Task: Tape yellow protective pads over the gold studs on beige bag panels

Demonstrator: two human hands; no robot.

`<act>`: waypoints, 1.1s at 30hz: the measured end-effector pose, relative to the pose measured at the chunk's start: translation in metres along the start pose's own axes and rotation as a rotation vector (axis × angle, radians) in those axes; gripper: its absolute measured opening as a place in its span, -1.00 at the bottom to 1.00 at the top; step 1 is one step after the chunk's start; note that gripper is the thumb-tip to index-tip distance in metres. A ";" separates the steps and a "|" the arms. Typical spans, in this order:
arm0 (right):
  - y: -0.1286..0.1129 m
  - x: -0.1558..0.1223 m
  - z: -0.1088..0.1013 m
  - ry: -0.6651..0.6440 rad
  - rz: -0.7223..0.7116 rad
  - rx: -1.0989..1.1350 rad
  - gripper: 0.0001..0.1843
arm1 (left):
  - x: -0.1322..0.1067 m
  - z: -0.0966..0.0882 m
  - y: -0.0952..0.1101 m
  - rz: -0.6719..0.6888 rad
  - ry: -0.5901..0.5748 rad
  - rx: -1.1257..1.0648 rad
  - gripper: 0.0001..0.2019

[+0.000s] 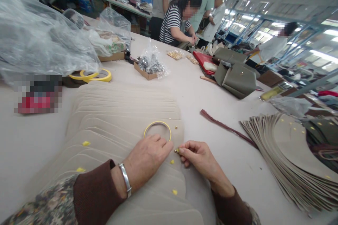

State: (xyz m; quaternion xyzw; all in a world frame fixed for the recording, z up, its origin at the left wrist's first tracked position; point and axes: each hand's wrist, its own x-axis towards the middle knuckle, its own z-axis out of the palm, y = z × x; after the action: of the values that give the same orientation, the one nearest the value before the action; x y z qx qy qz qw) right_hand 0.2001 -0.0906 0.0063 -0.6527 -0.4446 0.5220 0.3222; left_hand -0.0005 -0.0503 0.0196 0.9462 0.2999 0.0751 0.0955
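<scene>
A fanned stack of beige panels lies before me, with small yellow tape pieces stuck on several of them. My left hand rests on the panels, fingers curled over the near edge of a thin roll of yellow tape. At the panel's right edge my right hand pinches a small piece of yellow tape between thumb and forefinger, right at a small gold stud. Another gold stud shows bare just beyond it.
Right of me stands a thick fanned pile of taped panels, near a dark red strip. Further off are olive bag pieces, a box of bagged metal parts and larger yellow tape rolls. A co-worker sits across the table.
</scene>
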 end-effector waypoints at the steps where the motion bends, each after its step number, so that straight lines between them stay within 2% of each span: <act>1: 0.001 -0.001 0.001 -0.007 0.008 -0.015 -0.76 | 0.001 -0.001 0.000 -0.020 -0.022 -0.020 -0.86; 4: 0.001 -0.002 0.005 -0.002 0.014 -0.060 -0.80 | 0.000 -0.003 0.000 -0.042 -0.062 -0.084 -0.84; 7: 0.002 -0.002 0.008 0.003 -0.011 -0.145 -0.85 | -0.001 -0.002 0.000 -0.033 -0.050 -0.102 -0.84; 13: -0.001 -0.004 0.014 0.049 -0.234 -0.475 -0.83 | -0.001 0.002 -0.001 -0.035 -0.018 -0.112 -0.85; 16: -0.002 -0.007 0.013 0.082 -0.308 -0.593 -0.90 | -0.002 0.002 -0.002 -0.043 -0.008 -0.133 -0.84; 18: 0.000 -0.009 0.011 0.131 -0.304 -0.588 -0.85 | -0.002 0.002 -0.002 -0.046 -0.006 -0.136 -0.84; 21: 0.005 -0.016 0.008 0.156 -0.292 -0.521 -0.91 | -0.002 0.001 -0.003 -0.047 -0.015 -0.136 -0.85; 24: 0.012 -0.024 0.010 0.153 -0.364 -0.549 -0.86 | -0.002 -0.001 -0.003 -0.044 -0.030 -0.142 -0.86; 26: 0.016 -0.026 0.015 0.196 -0.436 -0.619 -0.85 | -0.002 -0.001 -0.002 -0.043 -0.029 -0.138 -0.86; 30: 0.017 -0.021 0.026 0.260 -0.514 -0.750 -0.80 | -0.003 0.002 -0.004 -0.037 0.030 -0.144 -0.85; 33: 0.011 -0.015 0.028 0.270 -0.474 -0.750 -0.82 | -0.005 0.005 -0.010 0.007 0.092 -0.195 -0.85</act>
State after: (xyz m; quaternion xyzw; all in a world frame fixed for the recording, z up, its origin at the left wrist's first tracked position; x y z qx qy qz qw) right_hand 0.1745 -0.1100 -0.0049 -0.6667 -0.6937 0.1474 0.2292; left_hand -0.0093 -0.0461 0.0120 0.9290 0.2920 0.1478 0.1728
